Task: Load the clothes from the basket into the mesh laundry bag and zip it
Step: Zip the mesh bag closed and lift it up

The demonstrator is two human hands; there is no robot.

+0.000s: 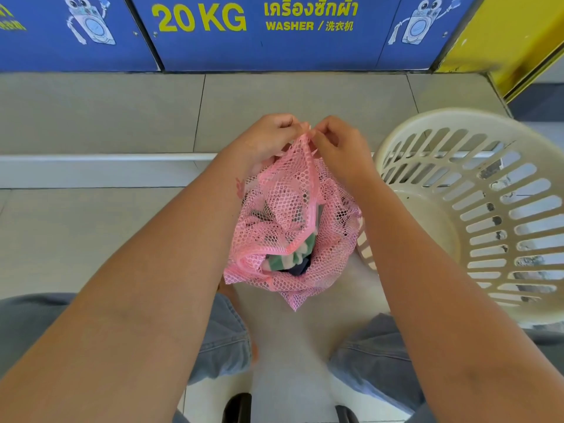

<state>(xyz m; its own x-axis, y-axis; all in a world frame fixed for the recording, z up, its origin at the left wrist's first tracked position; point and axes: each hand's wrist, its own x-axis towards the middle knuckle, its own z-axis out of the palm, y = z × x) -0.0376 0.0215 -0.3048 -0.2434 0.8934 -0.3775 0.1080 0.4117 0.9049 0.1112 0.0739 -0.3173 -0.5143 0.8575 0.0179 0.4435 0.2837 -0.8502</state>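
- The round cream plastic laundry basket with slotted walls [488,206] stands on the floor at the person's right; what shows of its inside looks bare, so loading seems finished.
- The pink open-weave mesh laundry bag [293,227] hangs between the person's knees, just beside the basket, held up by its top corner.
- Inside it sit the clothes: a green-and-white striped fabric piece [288,257] and something dark below it, seen through the mouth of the bag.
- The mouth gapes on the near side, with the pink zip tape [309,215] running down from the held corner; the zipping looks barely begun or not yet begun.
- The left hand [268,138] is closed, pinching the top edge of the mesh.
- The right hand [335,145] is closed in a pinch at the same corner, touching the left; whether it holds the zip pull I cannot tell, it is too small.
- The mesh is limp and crumpled with hexagonal holes; the basket is rigid and scuffed.
- The grey tiled floor [106,117] is smooth, with 1 blue washer panel marked 20 KG [274,41] behind.
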